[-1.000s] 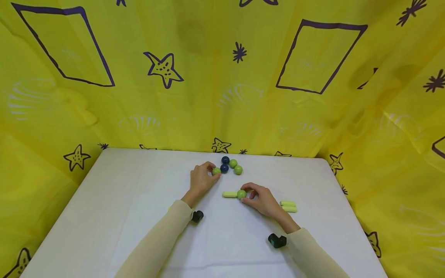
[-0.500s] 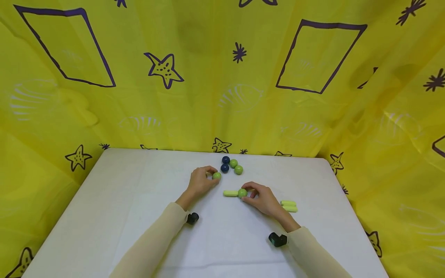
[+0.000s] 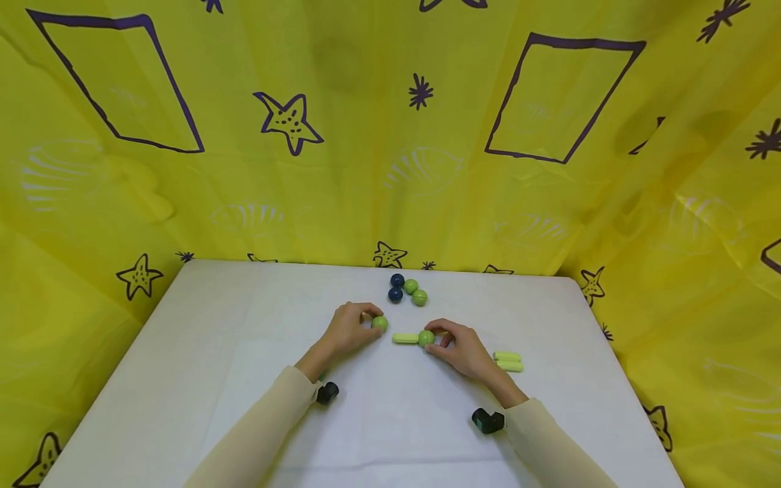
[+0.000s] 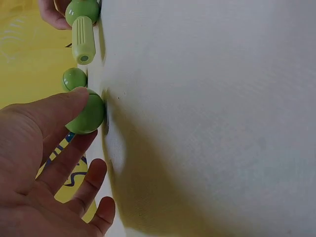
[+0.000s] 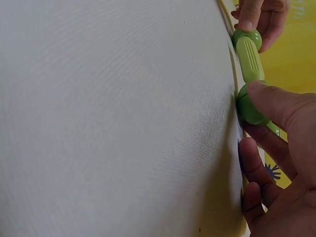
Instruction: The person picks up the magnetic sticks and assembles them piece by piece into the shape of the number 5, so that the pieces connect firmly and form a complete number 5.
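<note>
My left hand [image 3: 349,331] pinches a green ball [image 4: 89,114] between thumb and fingers, just left of a pale green ribbed rod [image 3: 405,338]. A gap separates that ball from the rod's free end, where a small grey disc shows in the left wrist view. The rod's other end meets a second green ball [image 3: 426,338], which my right hand [image 3: 462,350] holds between thumb and forefinger. In the right wrist view this ball [image 5: 251,106] and the rod [image 5: 250,60] line up with the left hand's ball [image 5: 248,39] beyond them.
Two dark blue balls [image 3: 396,287] and two green balls [image 3: 415,292] sit grouped at the back of the white table [image 3: 244,325]. Two pale green rods [image 3: 508,361] lie right of my right hand. A yellow patterned curtain [image 3: 348,183] encloses the back and sides.
My left hand has drawn its green ball away from the grouped balls, toward me and level with the rod's left end. The right hand, its ball and the rod have hardly moved.
</note>
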Demonstrator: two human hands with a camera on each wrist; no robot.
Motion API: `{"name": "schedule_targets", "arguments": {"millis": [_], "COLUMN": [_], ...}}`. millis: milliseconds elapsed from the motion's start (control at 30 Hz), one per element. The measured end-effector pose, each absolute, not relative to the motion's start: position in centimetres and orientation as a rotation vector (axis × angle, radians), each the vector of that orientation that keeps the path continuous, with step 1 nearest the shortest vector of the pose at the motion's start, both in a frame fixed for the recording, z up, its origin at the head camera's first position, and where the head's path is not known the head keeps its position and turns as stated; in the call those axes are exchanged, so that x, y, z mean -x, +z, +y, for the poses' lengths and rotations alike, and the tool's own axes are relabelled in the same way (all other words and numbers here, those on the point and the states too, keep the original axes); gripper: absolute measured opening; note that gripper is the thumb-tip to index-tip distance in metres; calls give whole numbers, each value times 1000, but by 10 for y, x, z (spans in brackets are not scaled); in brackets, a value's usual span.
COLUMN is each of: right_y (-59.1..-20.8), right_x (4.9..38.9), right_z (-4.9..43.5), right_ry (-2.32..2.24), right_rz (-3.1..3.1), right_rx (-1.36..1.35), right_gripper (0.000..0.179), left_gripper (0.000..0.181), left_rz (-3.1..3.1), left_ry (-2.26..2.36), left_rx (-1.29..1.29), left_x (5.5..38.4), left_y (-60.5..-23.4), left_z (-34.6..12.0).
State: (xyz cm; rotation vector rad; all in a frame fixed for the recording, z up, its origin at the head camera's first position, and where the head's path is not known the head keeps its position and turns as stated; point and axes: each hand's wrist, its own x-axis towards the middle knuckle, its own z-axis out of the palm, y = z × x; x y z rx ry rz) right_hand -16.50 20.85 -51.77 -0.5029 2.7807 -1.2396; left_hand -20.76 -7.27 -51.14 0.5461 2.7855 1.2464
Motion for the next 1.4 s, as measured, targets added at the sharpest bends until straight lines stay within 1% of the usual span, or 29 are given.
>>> {"name": "schedule_targets", "arguments": {"millis": [500,767,1400], "right_y": [-520,-521,-519], "right_x": [166,166,166], "right_z": [206,206,204], "right_ry": [-1242,-1237,-1231], "right_rz": [2800,2802,2791], "right_rx": [466,461,449], "right_gripper": [34,35,36], "left_gripper": [28,30,32], "left_rz": [2653,2663,2642], "left_ry": [1255,1239,1229], "left_rx": [-560,-621,-617], "left_x": [190,189,190], "left_y": [-506,-506,-507], "left_z": [-77,-77,-71]}}
